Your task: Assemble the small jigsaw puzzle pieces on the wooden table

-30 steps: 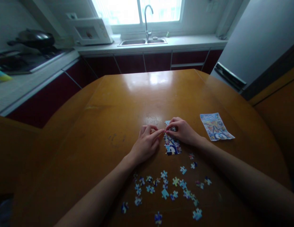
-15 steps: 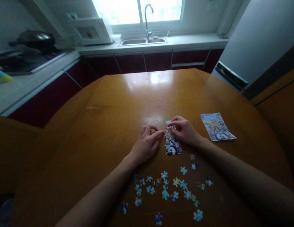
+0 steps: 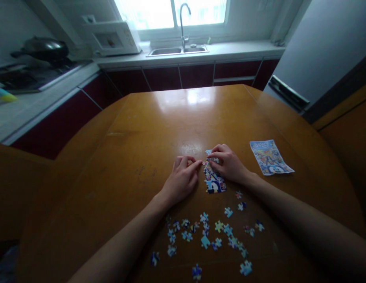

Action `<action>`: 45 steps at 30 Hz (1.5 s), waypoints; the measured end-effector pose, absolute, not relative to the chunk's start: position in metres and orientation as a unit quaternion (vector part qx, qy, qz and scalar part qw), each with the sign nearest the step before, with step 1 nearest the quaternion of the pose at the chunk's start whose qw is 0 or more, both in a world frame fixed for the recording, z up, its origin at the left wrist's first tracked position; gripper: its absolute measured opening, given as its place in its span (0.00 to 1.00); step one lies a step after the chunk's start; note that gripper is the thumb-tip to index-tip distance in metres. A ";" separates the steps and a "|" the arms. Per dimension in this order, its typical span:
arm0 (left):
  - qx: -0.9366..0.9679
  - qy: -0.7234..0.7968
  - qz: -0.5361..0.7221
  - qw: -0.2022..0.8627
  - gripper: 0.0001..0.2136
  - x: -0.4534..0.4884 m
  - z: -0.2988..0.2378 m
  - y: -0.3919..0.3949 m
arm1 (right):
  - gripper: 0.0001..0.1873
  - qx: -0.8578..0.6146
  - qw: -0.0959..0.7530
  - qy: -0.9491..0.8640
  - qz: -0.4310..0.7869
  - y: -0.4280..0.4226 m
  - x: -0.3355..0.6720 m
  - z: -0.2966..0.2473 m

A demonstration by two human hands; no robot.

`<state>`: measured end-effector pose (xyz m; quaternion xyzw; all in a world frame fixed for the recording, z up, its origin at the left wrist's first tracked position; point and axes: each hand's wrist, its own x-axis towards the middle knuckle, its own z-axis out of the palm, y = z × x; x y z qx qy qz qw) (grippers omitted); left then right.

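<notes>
A partly assembled jigsaw puzzle [image 3: 214, 185], a narrow upright strip with a blue-and-white cartoon figure at its lower end, lies flat on the wooden table. My left hand [image 3: 183, 177] rests at its left side, index finger stretched out and its tip at a puzzle piece [image 3: 204, 162] on the strip's edge; the other fingers are loosely bent. From the right, my right hand [image 3: 228, 161] grips the upper part of the strip with thumb and fingertips, covering some of it. Several loose puzzle pieces [image 3: 205, 242] are scattered nearer to me.
A creased picture sheet [image 3: 268, 157] lies to the right of my right hand. Beyond the table [image 3: 159, 125] are a counter with a sink [image 3: 166, 51] and a tap. A wok [image 3: 45, 49] sits on the stove at left; a fridge [image 3: 321, 51] stands at right.
My left fingertip has drawn back slightly to the left from the strip's edge. My right hand stays on the puzzle, nearly still.
</notes>
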<state>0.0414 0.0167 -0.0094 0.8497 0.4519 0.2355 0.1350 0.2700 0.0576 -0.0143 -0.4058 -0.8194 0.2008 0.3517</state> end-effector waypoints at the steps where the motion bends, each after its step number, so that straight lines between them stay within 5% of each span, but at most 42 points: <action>1: 0.850 0.452 0.234 0.133 0.19 0.041 -0.010 0.017 | 0.06 -0.406 0.345 -0.823 0.196 0.057 0.269 -0.014; 14: 0.842 0.438 0.267 0.169 0.20 0.041 -0.006 0.017 | 0.03 -0.378 0.363 -0.823 0.220 0.058 0.269 -0.010; 25: 0.794 0.432 0.385 0.185 0.03 0.038 -0.002 0.021 | 0.03 -0.395 0.437 -0.738 0.329 0.030 0.244 0.004; 31: 0.792 0.419 0.395 0.204 0.01 0.039 0.000 0.021 | 0.05 -0.398 0.423 -0.735 0.349 0.027 0.241 0.003; 36: 0.773 0.431 0.417 0.206 0.11 0.040 -0.001 0.018 | 0.07 -0.422 0.437 -0.692 0.389 0.023 0.238 0.009; 39: 0.780 0.406 0.430 0.205 0.07 0.040 -0.001 0.016 | 0.08 -0.425 0.426 -0.689 0.404 0.022 0.237 0.009; 45: 0.787 0.391 0.437 0.190 0.03 0.039 0.003 0.017 | 0.07 -0.384 0.440 -0.748 0.316 0.035 0.250 0.004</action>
